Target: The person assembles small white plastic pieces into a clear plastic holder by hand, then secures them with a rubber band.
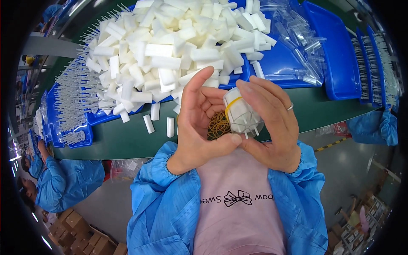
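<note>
Between my hands, above the near edge of the table, is a bundle of clear plastic tubes with white tips [245, 120], circled by a yellow rubber band. My right hand [276, 127] curves round its right side, thumb underneath and fingers over the top. My left hand [191, 136] grips from the left: its thumb presses near the lower end, other fingers curl behind, and the index finger points up. Partly hidden between my hands, a heap of brown rubber bands [218, 126] lies on the green table.
White foam blocks [165, 51] form a large heap over blue trays, with a few loose on the green tabletop [297, 104]. Clear tubes [304, 55] lie in a blue tray [267, 68] at the right. White-tipped pieces [76, 93] fill trays at left. Co-workers in blue sit at both sides.
</note>
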Motion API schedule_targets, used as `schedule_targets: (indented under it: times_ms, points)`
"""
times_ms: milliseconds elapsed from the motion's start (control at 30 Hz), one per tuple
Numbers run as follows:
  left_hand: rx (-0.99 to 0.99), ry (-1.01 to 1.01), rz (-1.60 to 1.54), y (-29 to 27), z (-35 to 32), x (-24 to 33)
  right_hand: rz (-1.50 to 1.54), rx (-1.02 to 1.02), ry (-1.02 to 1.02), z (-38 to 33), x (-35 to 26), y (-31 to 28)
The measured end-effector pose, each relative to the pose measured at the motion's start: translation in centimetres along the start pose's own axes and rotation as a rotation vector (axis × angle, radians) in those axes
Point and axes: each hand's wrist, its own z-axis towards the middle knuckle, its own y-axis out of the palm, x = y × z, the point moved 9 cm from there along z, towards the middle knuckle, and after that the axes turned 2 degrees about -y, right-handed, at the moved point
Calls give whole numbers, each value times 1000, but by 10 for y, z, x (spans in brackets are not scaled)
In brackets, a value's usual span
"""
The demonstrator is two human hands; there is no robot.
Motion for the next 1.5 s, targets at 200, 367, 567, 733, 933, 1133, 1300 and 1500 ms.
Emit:
schedule_targets:
  times_ms: [200,367,567,733,933,1133,1300,1500]
  points:
    - [-8,8,71,-6,-2,13,3,-84,-3,30,11,-30]
    - [330,523,545,-65,-37,74,186,24,256,119,117,-72]
    - [979,590,866,-176,-96,129,-111,-82,257,238,252,-53]
    - [1239,357,1324,-253,-140,156,-627,-168,188,287,330,6]
    - [1190,-33,1566,-312,-146,159,-676,-253,363,282,358,40]
    - [1070,-216,1521,-352,-148,151,-416,-647,244,259,272,25]
    - [927,-128,1518,-368,-135,146,-236,-963,439,177,257,43]
    - [918,-151,1526,-368,-132,151,-475,-1013,224,141,272,68]
